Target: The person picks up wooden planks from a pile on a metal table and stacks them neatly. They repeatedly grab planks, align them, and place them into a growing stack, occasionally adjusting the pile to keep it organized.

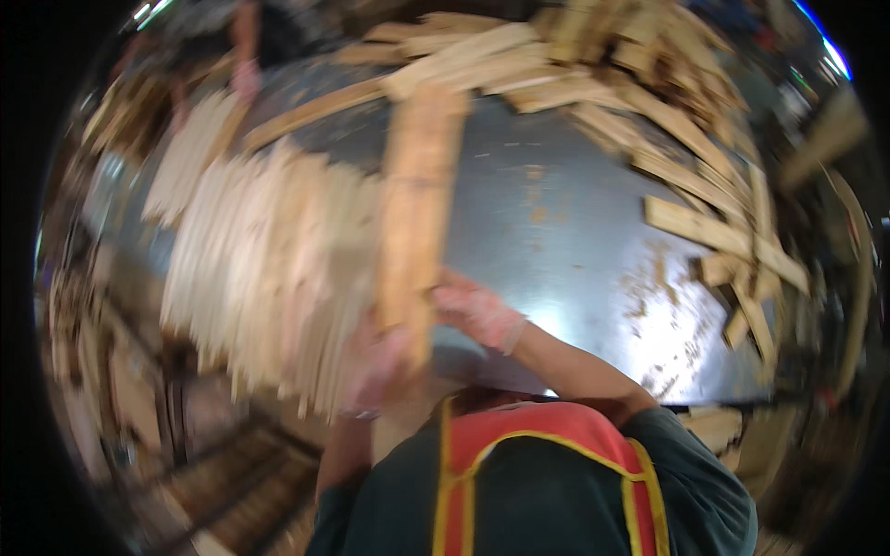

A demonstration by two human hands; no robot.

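A wide wooden board [416, 201], blurred by motion, points away from me over the metal table. My left hand [379, 361], in a pinkish glove, grips its near end from the left. On the board's right edge, a little farther out, my right hand [473, 309] also has hold of it, in a similar glove. Just left of the board lies a row of pale wooden strips [271, 264], packed side by side with uneven near ends. The board's far end reaches a heap of loose boards, and I cannot tell whether it touches them.
A sheet-metal tabletop [514, 222] bears patches of sawdust. Loose wooden boards [473, 59] are piled along its far side, and more pieces [723, 236] lie scattered on the right. At the far left, another person's gloved hand [247, 80] is beside a smaller row of strips [191, 156].
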